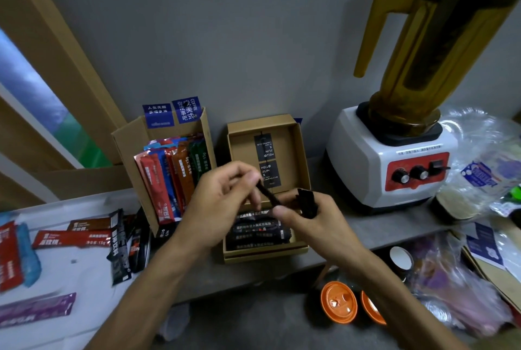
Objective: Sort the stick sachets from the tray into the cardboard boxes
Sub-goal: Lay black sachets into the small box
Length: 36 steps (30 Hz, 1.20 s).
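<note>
My left hand (225, 200) pinches one black stick sachet (269, 194) by its end, over the flat cardboard box (293, 141). My right hand (313, 215) grips a small bunch of black sachets (306, 200) beside it. Several black sachets (259, 230) lie in the near part of that flat box. To its left, a tall open cardboard box (127, 149) holds upright red, blue, orange and green sachets (172, 172). On the white tray (84, 270) at the left lie loose red, blue, black and purple sachets.
A white blender with a yellow jug (394, 158) stands at the right against the grey wall. Plastic bags and packets (485, 166) crowd the far right. Two orange lids (338, 303) and a paper cup (401, 258) sit below the counter edge.
</note>
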Available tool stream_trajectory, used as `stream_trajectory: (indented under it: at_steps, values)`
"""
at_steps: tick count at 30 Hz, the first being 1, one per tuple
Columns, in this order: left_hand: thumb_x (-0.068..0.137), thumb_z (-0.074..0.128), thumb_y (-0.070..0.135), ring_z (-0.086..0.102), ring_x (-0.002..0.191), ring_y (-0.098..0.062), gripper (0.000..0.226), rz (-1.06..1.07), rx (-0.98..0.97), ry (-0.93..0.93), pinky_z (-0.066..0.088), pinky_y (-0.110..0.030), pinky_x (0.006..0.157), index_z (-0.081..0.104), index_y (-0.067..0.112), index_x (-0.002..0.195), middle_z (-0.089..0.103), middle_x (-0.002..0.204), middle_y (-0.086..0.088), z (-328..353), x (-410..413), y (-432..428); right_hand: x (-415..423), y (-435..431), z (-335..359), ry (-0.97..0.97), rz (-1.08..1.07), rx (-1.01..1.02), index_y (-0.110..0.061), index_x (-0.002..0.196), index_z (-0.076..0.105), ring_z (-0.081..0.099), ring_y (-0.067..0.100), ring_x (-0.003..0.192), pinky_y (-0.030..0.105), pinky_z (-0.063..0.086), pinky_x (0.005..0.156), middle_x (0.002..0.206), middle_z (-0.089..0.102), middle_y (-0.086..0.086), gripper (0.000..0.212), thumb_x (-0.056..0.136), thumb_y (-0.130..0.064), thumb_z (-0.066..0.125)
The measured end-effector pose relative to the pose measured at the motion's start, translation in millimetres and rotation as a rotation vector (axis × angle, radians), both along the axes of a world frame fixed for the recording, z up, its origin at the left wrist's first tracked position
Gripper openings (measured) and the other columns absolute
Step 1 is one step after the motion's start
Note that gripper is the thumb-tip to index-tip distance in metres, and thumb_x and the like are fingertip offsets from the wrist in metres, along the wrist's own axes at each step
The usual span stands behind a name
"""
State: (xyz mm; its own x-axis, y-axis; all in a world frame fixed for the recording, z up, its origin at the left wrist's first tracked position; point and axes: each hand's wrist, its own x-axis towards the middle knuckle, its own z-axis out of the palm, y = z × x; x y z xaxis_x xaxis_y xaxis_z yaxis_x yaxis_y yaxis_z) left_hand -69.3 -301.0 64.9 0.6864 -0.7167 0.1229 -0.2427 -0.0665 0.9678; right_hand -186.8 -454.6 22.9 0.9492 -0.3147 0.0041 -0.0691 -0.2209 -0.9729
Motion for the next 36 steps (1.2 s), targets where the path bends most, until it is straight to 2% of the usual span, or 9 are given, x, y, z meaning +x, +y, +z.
stream_trajectory:
  at_steps: [2, 7, 12, 16, 20, 22, 26, 31, 36]
  values:
    - [0.090, 0.054, 0.030, 0.065, 0.069, -0.017, 0.023, 0.038, -0.063, 0.064, 0.052, -0.020, 0.067, 0.061, 0.008, 0.085, 0.065, 0.068, -0.006, 0.6, 5.4, 6.8, -3.8, -4.1, -2.4, 0.041, -0.019, 0.139, -0.009, 0.102, 0.071, 0.061, 0.000, 0.062, 0.015, 0.046, 0.054, 0.069, 0.069, -0.013, 0.021, 0.097, -0.026, 0.059]
    - [0.091, 0.066, 0.012, 0.071, 0.075, -0.016, 0.008, 0.112, 0.054, -0.096, 0.058, -0.027, 0.071, 0.058, 0.013, 0.090, 0.069, 0.079, -0.008, -9.9, 8.9, 16.3, -4.8, -11.3, -7.8, 0.023, -0.092, 0.428, -0.003, 0.105, 0.070, 0.048, 0.008, 0.050, 0.022, 0.036, 0.046, 0.064, 0.062, 0.000, 0.018, 0.094, -0.015, 0.062]
    - [0.094, 0.063, 0.009, 0.071, 0.081, -0.016, 0.026, 0.125, 0.079, -0.129, 0.057, -0.026, 0.075, 0.055, 0.020, 0.116, 0.069, 0.075, -0.004, -16.7, 8.9, 19.3, -3.1, -16.5, -9.9, 0.015, -0.107, 0.416, -0.007, 0.111, 0.072, 0.045, 0.008, 0.048, 0.022, 0.035, 0.046, 0.059, 0.059, -0.002, 0.019, 0.096, -0.008, 0.060]
    - [0.096, 0.060, 0.010, 0.067, 0.082, -0.005, 0.020, 0.186, 0.155, -0.217, 0.051, -0.011, 0.064, 0.061, 0.024, 0.110, 0.064, 0.074, 0.000, -26.2, 1.3, 21.8, -1.0, -19.4, -8.3, 0.051, -0.138, 0.322, -0.005, 0.107, 0.071, 0.055, 0.004, 0.050, 0.019, 0.041, 0.046, 0.064, 0.066, -0.004, 0.015, 0.094, -0.008, 0.065]
    - [0.095, 0.060, 0.030, 0.052, 0.078, -0.001, 0.021, 0.236, 0.374, -0.715, 0.039, -0.011, 0.061, 0.067, 0.025, 0.114, 0.049, 0.083, 0.013, -29.8, 4.2, 22.5, 1.4, -21.8, -7.2, 0.122, -0.135, 0.224, -0.006, 0.103, 0.070, 0.060, 0.000, 0.051, 0.015, 0.043, 0.047, 0.068, 0.068, -0.003, 0.012, 0.092, -0.010, 0.068]
    - [0.094, 0.059, 0.038, 0.046, 0.081, -0.002, 0.028, 0.149, 0.435, -0.806, 0.038, -0.015, 0.068, 0.067, 0.028, 0.119, 0.046, 0.089, 0.012, -29.1, 5.6, 15.8, 4.2, -21.3, -7.1, 0.144, -0.125, 0.190, -0.005, 0.102, 0.071, 0.061, -0.003, 0.052, 0.011, 0.044, 0.048, 0.069, 0.068, -0.005, 0.011, 0.091, -0.009, 0.069]
    - [0.099, 0.053, 0.038, 0.045, 0.089, -0.005, 0.021, -0.002, 0.558, -0.813, 0.037, -0.022, 0.074, 0.066, 0.027, 0.110, 0.044, 0.093, 0.011, -37.6, 5.7, -4.0, 10.7, -17.8, -8.9, 0.192, -0.105, 0.121, -0.009, 0.101, 0.072, 0.063, -0.007, 0.060, 0.010, 0.047, 0.051, 0.084, 0.070, -0.002, 0.010, 0.092, -0.011, 0.068]
    - [0.101, 0.052, 0.028, 0.049, 0.090, -0.009, 0.014, -0.057, 0.669, -0.794, 0.044, -0.027, 0.075, 0.065, 0.021, 0.099, 0.046, 0.092, 0.009, -55.0, 12.8, -18.4, 5.6, -26.8, -17.7, 0.227, -0.228, 0.075, -0.019, 0.102, 0.072, 0.057, -0.003, 0.057, 0.016, 0.042, 0.054, 0.080, 0.066, -0.006, 0.011, 0.097, -0.014, 0.062]
    - [0.097, 0.059, 0.022, 0.057, 0.092, -0.015, 0.008, -0.046, 0.785, -0.832, 0.050, -0.030, 0.075, 0.066, 0.019, 0.098, 0.051, 0.095, 0.005, -72.9, 15.0, -21.3, -2.9, -32.9, -18.6, 0.195, -0.272, 0.186, -0.017, 0.105, 0.068, 0.055, 0.004, 0.054, 0.024, 0.044, 0.053, 0.095, 0.073, 0.006, 0.014, 0.099, -0.013, 0.057]
